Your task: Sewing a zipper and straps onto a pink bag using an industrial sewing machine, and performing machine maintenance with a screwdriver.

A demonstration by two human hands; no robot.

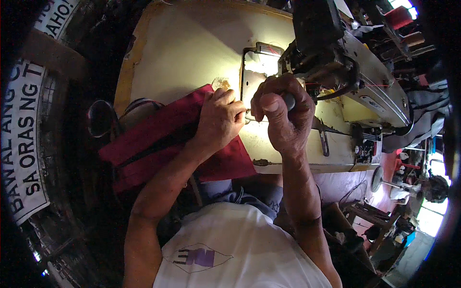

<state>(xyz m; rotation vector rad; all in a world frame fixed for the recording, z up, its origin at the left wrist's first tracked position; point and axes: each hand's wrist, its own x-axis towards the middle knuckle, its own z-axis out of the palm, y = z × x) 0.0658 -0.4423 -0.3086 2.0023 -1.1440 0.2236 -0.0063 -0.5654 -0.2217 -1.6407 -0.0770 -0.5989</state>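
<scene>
My left hand [220,120] is closed, its fingers curled at the upper edge of a maroon cloth [144,139] that drapes over the table's front edge toward my lap. Its fingertips point at the lit machine plate, and whatever they pinch there is too small to make out. Just to the right, my right hand [286,113] is raised beneath the sewing machine head [317,53], thumb up and fingers bent. Those fingers wrap round a dark, round-ended handle [288,101]; the rest of this tool is hidden by the hand. A small gap separates the two hands.
The pale worktable [192,48] has worn, chipped edges. The sewing machine arm [379,91] stretches to the right, with red thread running along it. A dark flat metal piece [324,139] lies on the table. A red thread cone [398,18] stands at the upper right.
</scene>
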